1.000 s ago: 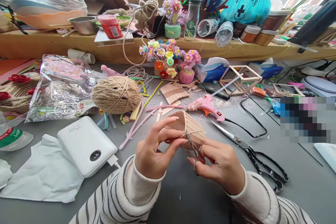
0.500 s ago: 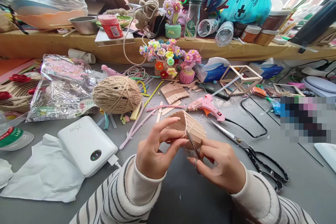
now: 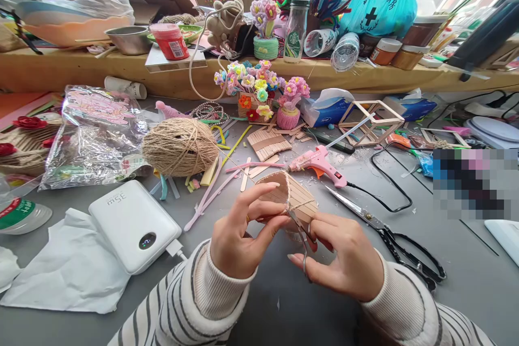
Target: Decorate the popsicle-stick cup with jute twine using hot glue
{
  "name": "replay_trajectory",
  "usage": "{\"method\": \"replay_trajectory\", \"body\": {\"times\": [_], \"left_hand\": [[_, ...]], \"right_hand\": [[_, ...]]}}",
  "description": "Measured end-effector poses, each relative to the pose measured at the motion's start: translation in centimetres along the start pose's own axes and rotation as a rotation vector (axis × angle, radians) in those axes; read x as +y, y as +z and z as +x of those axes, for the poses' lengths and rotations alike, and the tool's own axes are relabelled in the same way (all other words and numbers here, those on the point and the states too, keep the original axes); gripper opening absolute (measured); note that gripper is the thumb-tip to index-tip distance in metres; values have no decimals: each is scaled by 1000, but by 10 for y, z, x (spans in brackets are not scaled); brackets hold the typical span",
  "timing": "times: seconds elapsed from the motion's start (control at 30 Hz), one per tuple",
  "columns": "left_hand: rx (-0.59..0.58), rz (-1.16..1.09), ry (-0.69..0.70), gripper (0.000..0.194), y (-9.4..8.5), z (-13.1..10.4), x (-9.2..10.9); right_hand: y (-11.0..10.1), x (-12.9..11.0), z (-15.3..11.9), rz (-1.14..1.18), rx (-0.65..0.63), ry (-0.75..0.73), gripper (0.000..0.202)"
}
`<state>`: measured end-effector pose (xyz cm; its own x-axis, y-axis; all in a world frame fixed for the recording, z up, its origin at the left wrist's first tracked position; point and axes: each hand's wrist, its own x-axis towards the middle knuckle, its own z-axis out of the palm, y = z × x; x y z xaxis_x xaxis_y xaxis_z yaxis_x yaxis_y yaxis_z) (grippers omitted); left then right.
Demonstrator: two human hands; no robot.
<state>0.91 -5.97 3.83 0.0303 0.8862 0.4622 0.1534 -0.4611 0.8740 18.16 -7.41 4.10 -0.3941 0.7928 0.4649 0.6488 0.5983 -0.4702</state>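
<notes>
My left hand pinches the near left edge of a small basket of wooden sticks, tilted above the grey table. Twine runs along the basket's edge, and a strand lies across its stick side. My right hand has its fingers in the handles of small metal scissors. Their handles are spread, and the blades reach the twine near my left fingertips. Where the blades meet is too small to make out. A large ball of twine sits to the left.
Behind the basket lies a pink glue gun with a black cord. Large black-handled scissors are at the right. A white power bank rests at the left. Wooden sticks and pipe-cleaner flowers are farther back.
The small scissors' handles have spread, with my right thumb lower and farther from the fingers. A twine strand now shows across the basket's side. My left hand has hardly moved.
</notes>
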Motion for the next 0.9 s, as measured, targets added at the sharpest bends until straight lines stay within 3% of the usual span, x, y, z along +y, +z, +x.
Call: {"method": "replay_trajectory", "body": {"times": [0.47,0.9], "left_hand": [[-3,7,-25,39,0,1,4],[-8,-7,-20,39,-1,0,2]], "right_hand": [[0,2,0,31,23,43,34],[2,5,-3,-76,58,-64,38]]}}
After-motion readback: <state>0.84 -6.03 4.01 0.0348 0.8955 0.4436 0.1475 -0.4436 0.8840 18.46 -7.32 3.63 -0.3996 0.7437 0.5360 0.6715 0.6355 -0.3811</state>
